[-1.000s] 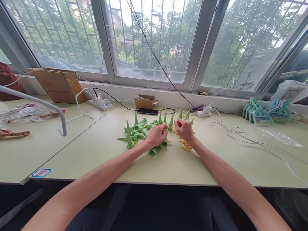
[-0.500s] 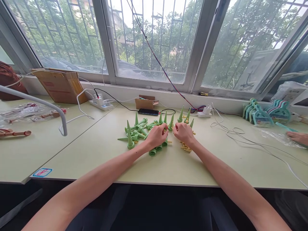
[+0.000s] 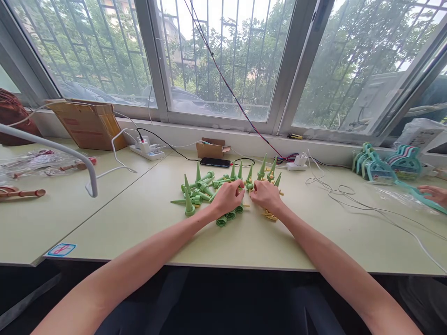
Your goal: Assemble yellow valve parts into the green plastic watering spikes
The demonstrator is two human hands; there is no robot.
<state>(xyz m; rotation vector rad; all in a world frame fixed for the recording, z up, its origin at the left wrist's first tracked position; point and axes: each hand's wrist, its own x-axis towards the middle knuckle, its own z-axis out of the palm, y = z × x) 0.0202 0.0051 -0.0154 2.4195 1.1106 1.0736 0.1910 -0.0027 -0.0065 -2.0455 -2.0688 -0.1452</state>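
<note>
My left hand (image 3: 226,196) rests over a pile of green plastic spikes (image 3: 204,188), its fingers curled round a green plastic spike mostly hidden behind them. Close by on the right, my right hand (image 3: 267,194) is closed with knuckles up; its fingertips are hidden, so I cannot tell what is in them. An upright spike (image 3: 249,177) stands just beyond the gap between my hands. More upright spikes (image 3: 261,170) with yellow pieces on them stand behind my right hand. Small yellow plastic pieces (image 3: 270,216) lie partly under my right wrist.
Behind the spikes lie a phone (image 3: 215,162) and a small open cardboard box (image 3: 211,149). White cables (image 3: 344,190) cross the table at right. Another person's hand (image 3: 435,193) is beside teal plastic items (image 3: 379,167). At left are a carton (image 3: 87,125) and a white curved tube (image 3: 91,179).
My right hand has shifted slightly down and left, towards my left hand, which stays in place. At far right another person's hand has come in with a teal item.
</note>
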